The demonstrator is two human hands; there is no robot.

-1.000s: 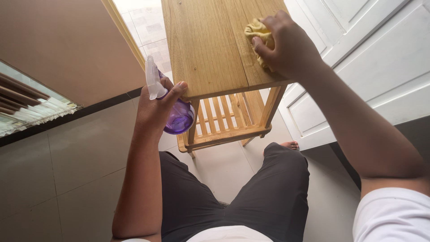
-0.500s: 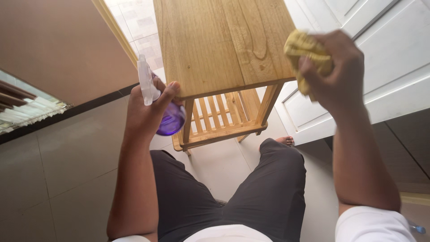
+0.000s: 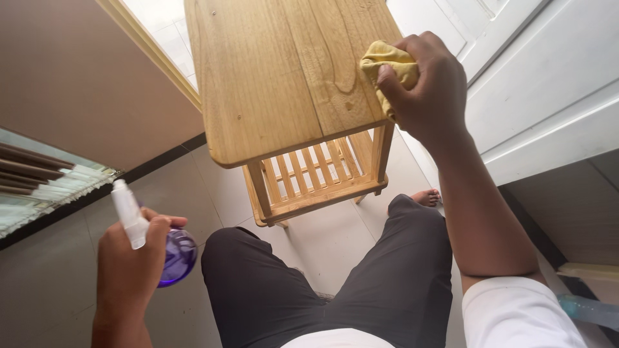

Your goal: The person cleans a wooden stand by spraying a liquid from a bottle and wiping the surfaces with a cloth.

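Observation:
A small wooden table (image 3: 271,84) with a slatted lower shelf (image 3: 309,174) stands in front of my legs. My right hand (image 3: 425,90) is closed on a crumpled yellow cloth (image 3: 387,64) and presses it on the table top near its right edge. My left hand (image 3: 129,264) holds a purple spray bottle (image 3: 174,254) with a white trigger head, low at the left above the floor tiles and well apart from the table.
A white panelled door (image 3: 541,84) rises just right of the table. A brown wall (image 3: 71,84) with a dark skirting runs along the left. Pale floor tiles (image 3: 322,238) lie under the table and my legs. A clear bottle (image 3: 590,309) lies at the lower right.
My left hand has dropped away from the table's front corner, carrying the spray bottle down and left. My right hand lifted the cloth off to the right, then came back onto the top.

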